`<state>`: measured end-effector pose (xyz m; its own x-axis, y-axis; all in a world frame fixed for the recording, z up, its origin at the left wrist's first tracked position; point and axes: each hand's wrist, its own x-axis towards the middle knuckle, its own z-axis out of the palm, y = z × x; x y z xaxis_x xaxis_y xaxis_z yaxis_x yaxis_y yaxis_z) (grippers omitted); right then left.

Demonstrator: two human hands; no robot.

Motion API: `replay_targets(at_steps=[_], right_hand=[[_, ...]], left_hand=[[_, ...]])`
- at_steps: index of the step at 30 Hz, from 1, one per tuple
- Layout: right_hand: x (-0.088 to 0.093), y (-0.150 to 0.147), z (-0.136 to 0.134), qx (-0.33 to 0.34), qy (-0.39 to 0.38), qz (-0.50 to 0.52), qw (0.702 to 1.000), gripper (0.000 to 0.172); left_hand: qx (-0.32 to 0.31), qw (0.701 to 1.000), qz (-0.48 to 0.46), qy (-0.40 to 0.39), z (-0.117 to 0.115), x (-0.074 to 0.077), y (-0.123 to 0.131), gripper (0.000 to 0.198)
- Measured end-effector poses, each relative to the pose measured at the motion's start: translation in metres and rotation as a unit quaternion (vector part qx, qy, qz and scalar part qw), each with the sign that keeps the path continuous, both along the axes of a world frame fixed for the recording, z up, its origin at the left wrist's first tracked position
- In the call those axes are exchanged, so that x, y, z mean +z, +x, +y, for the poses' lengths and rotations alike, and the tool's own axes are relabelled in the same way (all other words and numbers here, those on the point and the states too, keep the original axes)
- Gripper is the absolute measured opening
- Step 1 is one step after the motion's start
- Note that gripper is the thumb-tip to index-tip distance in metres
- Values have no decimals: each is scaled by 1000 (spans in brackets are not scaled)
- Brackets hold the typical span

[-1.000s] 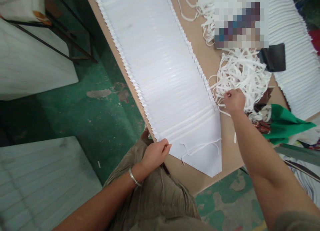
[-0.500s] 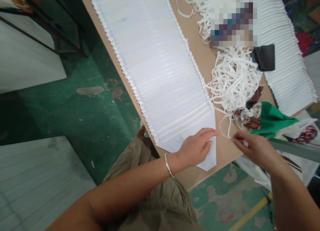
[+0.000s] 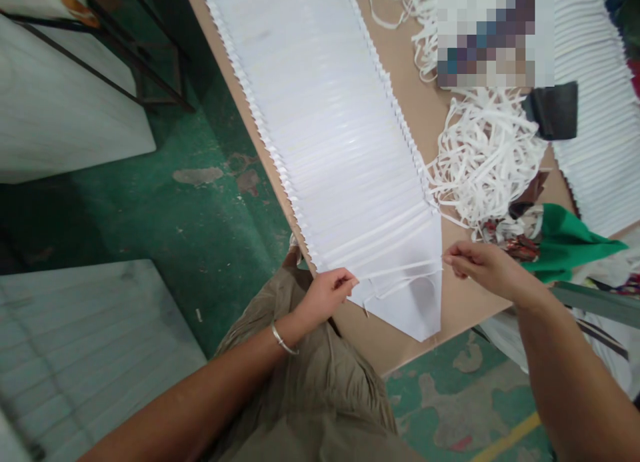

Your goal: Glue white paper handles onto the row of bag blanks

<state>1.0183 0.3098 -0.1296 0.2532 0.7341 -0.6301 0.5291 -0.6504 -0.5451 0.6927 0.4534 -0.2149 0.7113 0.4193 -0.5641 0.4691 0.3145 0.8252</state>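
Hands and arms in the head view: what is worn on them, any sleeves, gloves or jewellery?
Both arms are bare up to the picture's edge, with no sleeves showing. The left hand has no glove; a thin silver bangle circles that wrist. The right hand is also gloveless, with no watch, band or ring to be seen.

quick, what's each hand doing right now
left hand: closed, pinching one end of a white strip
right hand: closed, pinching the strip's other end

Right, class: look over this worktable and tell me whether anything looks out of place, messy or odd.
The white sheets lie in a neat overlapped row, but beside them the white strips sit in a loose tangle. A green cloth hangs over the table edge. The left hand and right hand stretch one strip taut.
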Motion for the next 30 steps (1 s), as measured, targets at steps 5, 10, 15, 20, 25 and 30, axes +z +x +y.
replay_targets(at_steps=[5,10,15,20,25,30], right_hand=[[-38,11,31,-28,37,-69,997,41],[-66,29,50,-49,62,-85,993,33],[-79,36,72,-101,80,-122,984,26],[-91,42,89,-158,104,-114,975,25],[-109,50,94,-173,122,-125,970,26],[-123,56,94,-165,158,-204,952,22]], left_hand=[[75,995,49,36,25,-7,-24,24],[123,987,83,63,37,-18,-29,23],[157,972,124,121,39,-36,-24,22],[155,966,136,156,43,-42,-17,20],[156,955,167,192,44,-47,-11,16],[156,951,179,199,42,-50,-9,18]])
